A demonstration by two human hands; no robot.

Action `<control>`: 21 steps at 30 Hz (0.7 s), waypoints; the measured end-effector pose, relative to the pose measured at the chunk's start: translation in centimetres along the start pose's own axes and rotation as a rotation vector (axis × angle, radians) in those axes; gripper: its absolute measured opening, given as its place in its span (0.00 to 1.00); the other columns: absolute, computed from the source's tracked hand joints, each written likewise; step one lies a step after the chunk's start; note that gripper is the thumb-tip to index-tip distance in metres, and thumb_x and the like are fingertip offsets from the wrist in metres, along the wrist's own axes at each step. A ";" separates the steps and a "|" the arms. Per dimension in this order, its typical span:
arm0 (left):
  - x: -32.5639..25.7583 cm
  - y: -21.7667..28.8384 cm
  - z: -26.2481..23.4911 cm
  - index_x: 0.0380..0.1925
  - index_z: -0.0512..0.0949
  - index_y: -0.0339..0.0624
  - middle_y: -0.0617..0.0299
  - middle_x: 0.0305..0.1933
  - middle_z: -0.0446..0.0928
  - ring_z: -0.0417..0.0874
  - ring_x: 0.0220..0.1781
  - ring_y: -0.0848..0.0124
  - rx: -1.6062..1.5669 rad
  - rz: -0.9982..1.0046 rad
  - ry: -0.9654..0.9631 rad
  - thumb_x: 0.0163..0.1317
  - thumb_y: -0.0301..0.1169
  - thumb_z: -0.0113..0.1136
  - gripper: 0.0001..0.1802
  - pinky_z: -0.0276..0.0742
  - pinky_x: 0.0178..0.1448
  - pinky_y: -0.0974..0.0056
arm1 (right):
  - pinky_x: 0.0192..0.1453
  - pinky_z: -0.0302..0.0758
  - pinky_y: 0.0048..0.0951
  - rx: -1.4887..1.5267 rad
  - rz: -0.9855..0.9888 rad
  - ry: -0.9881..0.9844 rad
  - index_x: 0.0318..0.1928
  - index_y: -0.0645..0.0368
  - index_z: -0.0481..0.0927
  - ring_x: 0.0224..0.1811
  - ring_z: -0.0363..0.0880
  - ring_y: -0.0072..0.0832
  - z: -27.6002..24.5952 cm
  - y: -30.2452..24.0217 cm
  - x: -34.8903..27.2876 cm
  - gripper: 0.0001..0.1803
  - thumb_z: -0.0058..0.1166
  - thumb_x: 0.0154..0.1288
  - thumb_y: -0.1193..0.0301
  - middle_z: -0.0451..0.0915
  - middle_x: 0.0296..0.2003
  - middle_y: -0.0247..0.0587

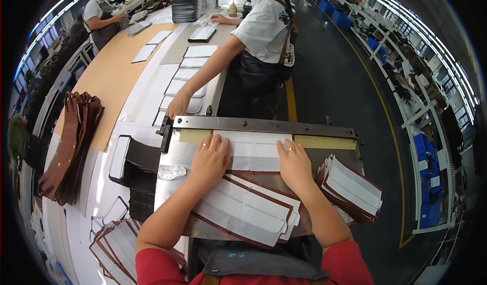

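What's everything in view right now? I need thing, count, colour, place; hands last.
Panel: one, white edged brown, under both hands
Loose panels: several, white edged brown, plate's near side
Panel stack: one, white and brown, plate's right
Metal plate: one, silver, below the panel
Metal bar: one, grey, plate's far edge
Strips: two, yellow, along the bar
Black pieces: some, black, plate's left
Strap bundle: one, brown, left on table
Table: one, white and tan, left
Flat pieces: several, white, far table
Bins: several, blue, far right
Co-workers: at least two, white tops, ahead
Left hand: one, bare, panel's left end
Right hand: one, bare, panel's right end
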State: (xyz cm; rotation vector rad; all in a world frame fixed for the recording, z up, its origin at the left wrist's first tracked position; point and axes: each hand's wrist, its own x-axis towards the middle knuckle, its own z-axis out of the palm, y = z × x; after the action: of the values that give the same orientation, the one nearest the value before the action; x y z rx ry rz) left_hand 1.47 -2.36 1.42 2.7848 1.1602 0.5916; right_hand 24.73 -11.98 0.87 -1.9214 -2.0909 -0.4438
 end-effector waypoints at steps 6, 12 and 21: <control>-0.1 0.1 -0.2 0.52 0.70 0.37 0.46 0.54 0.70 0.68 0.59 0.49 0.030 0.015 -0.007 0.58 0.33 0.56 0.22 0.65 0.62 0.54 | 0.65 0.62 0.43 -0.039 0.013 -0.080 0.56 0.68 0.71 0.57 0.68 0.50 0.4 -0.3 -0.4 0.25 0.46 0.54 0.76 0.71 0.52 0.59; -0.5 -0.1 0.3 0.52 0.70 0.35 0.42 0.53 0.70 0.70 0.58 0.46 -0.005 0.024 0.032 0.59 0.32 0.54 0.21 0.64 0.64 0.52 | 0.64 0.63 0.44 -0.061 -0.015 -0.057 0.54 0.69 0.70 0.56 0.70 0.50 0.2 -0.5 -0.2 0.24 0.46 0.55 0.76 0.72 0.51 0.60; -0.2 -1.2 -0.7 0.41 0.74 0.37 0.52 0.44 0.72 0.74 0.47 0.52 -0.156 -0.038 -0.014 0.57 0.30 0.57 0.12 0.70 0.50 0.55 | 0.57 0.66 0.40 0.061 0.038 -0.090 0.49 0.61 0.77 0.51 0.73 0.40 -1.6 -0.9 -0.3 0.18 0.51 0.58 0.72 0.75 0.49 0.49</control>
State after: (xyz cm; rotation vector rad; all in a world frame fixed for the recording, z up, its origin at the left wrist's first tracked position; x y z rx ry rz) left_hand 0.27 -1.70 1.74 2.6260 1.1105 0.6287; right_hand 23.85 -12.95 2.22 -1.9770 -2.0929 -0.2868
